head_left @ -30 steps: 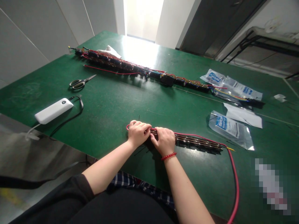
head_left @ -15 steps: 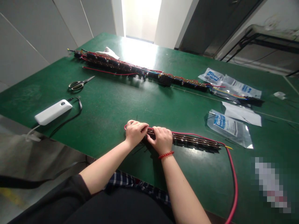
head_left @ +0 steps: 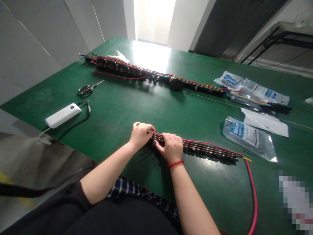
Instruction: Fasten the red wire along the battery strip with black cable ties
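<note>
A long black strip [head_left: 210, 151] lies on the green table in front of me, with thin copper-coloured lines and a red wire [head_left: 204, 142] along its length. My left hand [head_left: 142, 133] is closed at its left end, thumb and forefinger brought together; that end is largely covered by the hand. Just to the right, my right hand [head_left: 172, 147] grips the strip with its fingers over the far edge and its thumb on the near side. A short stretch of strip shows between the hands. At the right end, a thick red cable [head_left: 253, 192] and a yellow wire tip [head_left: 248, 159] stick out.
Across the back of the table [head_left: 117, 107] lies a longer wired assembly [head_left: 137, 70]. Scissors [head_left: 90, 88] and a white device [head_left: 63, 116] with a cord are on the left. Clear plastic bags [head_left: 249, 135] and white paper [head_left: 265, 122] lie on the right.
My left hand has slid slightly away from the right, baring a little more strip between them. My right hand keeps its grip. The whole view has shifted a little.
</note>
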`<action>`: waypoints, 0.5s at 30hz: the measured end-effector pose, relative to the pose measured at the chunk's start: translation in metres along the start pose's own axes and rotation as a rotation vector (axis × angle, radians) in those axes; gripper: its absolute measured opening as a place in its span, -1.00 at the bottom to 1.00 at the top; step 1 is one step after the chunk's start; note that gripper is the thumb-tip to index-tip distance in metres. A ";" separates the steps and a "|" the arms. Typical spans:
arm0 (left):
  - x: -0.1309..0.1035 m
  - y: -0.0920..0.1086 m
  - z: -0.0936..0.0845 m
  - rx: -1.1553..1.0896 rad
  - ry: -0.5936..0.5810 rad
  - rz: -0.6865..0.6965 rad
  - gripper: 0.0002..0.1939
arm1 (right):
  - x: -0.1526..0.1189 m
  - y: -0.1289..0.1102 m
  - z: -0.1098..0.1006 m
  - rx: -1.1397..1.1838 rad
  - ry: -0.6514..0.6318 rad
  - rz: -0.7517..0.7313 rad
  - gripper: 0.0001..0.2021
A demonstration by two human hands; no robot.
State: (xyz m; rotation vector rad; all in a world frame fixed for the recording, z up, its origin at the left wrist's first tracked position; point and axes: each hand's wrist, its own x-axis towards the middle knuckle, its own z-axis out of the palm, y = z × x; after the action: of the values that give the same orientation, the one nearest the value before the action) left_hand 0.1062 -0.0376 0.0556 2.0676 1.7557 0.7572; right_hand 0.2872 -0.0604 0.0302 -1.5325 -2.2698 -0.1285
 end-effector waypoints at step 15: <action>0.008 -0.003 0.002 0.011 -0.081 0.063 -0.94 | 0.000 0.000 0.001 0.012 0.007 -0.008 -0.63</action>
State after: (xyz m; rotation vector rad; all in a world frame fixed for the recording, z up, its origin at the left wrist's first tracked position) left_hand 0.1058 -0.0288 0.0534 2.1388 1.6619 0.6724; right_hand 0.2873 -0.0598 0.0296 -1.5146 -2.2676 -0.1215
